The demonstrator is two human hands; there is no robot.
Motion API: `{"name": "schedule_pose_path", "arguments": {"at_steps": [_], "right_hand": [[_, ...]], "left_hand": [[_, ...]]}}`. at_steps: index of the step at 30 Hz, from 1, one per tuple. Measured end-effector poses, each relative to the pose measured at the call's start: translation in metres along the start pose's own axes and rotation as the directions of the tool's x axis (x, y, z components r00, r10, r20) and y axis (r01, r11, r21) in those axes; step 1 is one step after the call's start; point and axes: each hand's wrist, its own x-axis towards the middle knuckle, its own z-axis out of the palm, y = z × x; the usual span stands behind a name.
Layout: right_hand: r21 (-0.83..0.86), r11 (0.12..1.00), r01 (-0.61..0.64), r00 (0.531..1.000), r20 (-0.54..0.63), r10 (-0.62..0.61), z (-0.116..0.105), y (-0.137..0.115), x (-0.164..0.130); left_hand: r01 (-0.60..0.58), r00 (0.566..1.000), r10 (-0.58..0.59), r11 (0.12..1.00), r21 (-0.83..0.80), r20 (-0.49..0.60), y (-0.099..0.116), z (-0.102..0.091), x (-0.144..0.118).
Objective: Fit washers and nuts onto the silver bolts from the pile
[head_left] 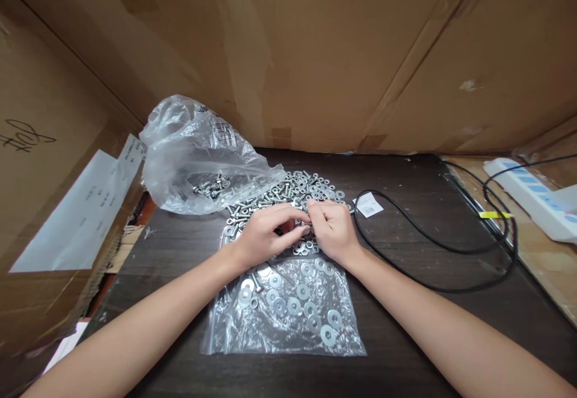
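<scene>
Fasteners (288, 190) beneath inward-curled fingers (289, 212)

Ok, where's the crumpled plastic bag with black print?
In the head view, the crumpled plastic bag is left of centre, beyond the left hand, its right end at the hardware pile and the cardboard wall behind.

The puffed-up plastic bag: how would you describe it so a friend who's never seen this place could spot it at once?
Find the dark tabletop, then the heap of loose metal hardware on it. At the heap's far left sits the puffed-up plastic bag, cloudy and see-through. Unlike the flat clear bag nearer the camera, it bulges upward and bears dark printing.
</scene>
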Motion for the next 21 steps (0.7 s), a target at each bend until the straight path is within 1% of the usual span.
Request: {"name": "schedule_pose_path", "arguments": {"at_steps": [4, 6, 7, 9, 11, 13, 15, 17, 21], "right_hand": [[0.034, 0.998, -0.043, 0.999, 0.022, 0.043, 0.001, 0.003, 0.001], [0.044, 0.998, -0.052, 0.998, 0.033, 0.051, 0.001, 0.003, 0.001], [0.046, 0.997, -0.056, 0.998, 0.036, 0.054, 0.002, 0.003, 0.0], [0.054, 0.997, -0.06, 0.998, 0.028, 0.058, 0.001, 0.002, 0.0], [0.07, 0.997, -0.045, 0.999, 0.033, 0.043, 0.0, -0.001, 0.0], [0.07, 0.998, 0.006, 0.999, 0.046, -0.009, -0.002, -0.004, 0.0], [0.057, 0.996, 0.069, 0.996, 0.051, -0.072, -0.003, -0.007, 0.0], [0.041, 0.993, 0.111, 0.993, 0.04, -0.112, -0.004, -0.008, -0.001], [0.024, 0.985, 0.171, 0.984, 0.054, -0.172, -0.003, -0.006, -0.002]], "left_hand": [[-0.146, 0.988, 0.15, 0.981, 0.128, -0.026, -0.003, 0.003, -0.002], [-0.178, 0.983, 0.184, 0.971, 0.161, -0.027, -0.004, 0.004, -0.003], [-0.174, 0.983, 0.18, 0.971, 0.162, -0.024, -0.004, 0.004, -0.003], [-0.114, 0.993, 0.117, 0.985, 0.127, -0.021, -0.003, 0.004, -0.002], [0.027, 0.999, -0.025, 0.999, 0.042, -0.044, -0.003, 0.003, -0.001], [0.19, 0.977, -0.196, 0.979, -0.069, -0.089, -0.002, 0.002, 0.0], [0.29, 0.942, -0.313, 0.942, -0.17, -0.124, -0.002, 0.001, 0.001], [0.32, 0.929, -0.353, 0.918, -0.235, -0.113, -0.003, 0.001, 0.002], [0.33, 0.933, -0.358, 0.895, -0.301, -0.039, -0.004, 0.0, 0.003]]}}
